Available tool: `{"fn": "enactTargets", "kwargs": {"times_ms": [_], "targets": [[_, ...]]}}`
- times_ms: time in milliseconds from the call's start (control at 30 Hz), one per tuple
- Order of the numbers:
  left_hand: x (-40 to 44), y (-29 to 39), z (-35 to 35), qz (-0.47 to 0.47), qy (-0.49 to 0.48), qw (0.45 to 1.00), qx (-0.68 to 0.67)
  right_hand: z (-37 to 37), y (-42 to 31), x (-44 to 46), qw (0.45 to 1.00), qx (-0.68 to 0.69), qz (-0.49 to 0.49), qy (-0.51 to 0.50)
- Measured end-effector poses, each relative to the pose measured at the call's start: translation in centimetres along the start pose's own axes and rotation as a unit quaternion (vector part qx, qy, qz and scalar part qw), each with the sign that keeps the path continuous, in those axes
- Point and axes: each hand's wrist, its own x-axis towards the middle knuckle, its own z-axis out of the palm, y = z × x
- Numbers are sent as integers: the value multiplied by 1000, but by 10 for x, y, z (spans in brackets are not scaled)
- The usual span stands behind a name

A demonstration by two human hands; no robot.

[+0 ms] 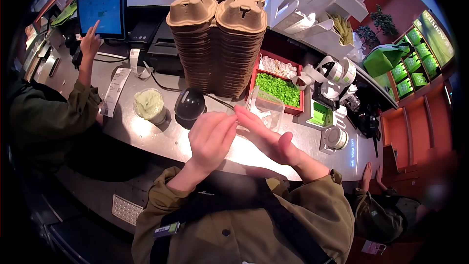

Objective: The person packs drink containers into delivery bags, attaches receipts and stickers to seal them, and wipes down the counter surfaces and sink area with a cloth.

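Both hands meet in front of my chest, above the counter. My left hand shows its back, with the fingers bent and pressed together; anything between them is hidden. Its fingertips come up against the fingertips of my right hand, which is stretched out flat with the thumb raised. To the left of my hands stands a clear cup filled with a pale green, creamy swirl. A glossy black dome-shaped object sits between the cup and my left hand. Behind my right hand is a clear plastic bin with white pieces inside.
A tall stack of cardboard cup carriers rises ahead. Right of it, a red box holds small green and white items. A printed receipt lies left. Another person's hand points at a touchscreen; someone else's hands rest on the counter's right end.
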Motion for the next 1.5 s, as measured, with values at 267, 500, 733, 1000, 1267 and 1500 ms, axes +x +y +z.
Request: {"fn": "enactTargets", "kwargs": {"times_ms": [267,500,733,1000,1267,1500], "targets": [[8,-11,-10,131,-72,985,81,0,4,-4,999,8,37,-8],[4,-20,-14,-73,-133,981,-122,-11,3,0,995,-98,19,22],[-4,-13,-12,-163,-107,968,-158,-5,3,10,871,-416,-138,224],[-5,-9,-12,62,-46,997,-18,5,-3,21,744,-571,-266,223],[-5,-4,-14,26,-86,991,-99,4,-7,17,813,-508,-212,191],[-5,-10,-18,-137,-204,936,-251,-18,-2,5,943,-284,-37,169]]}}
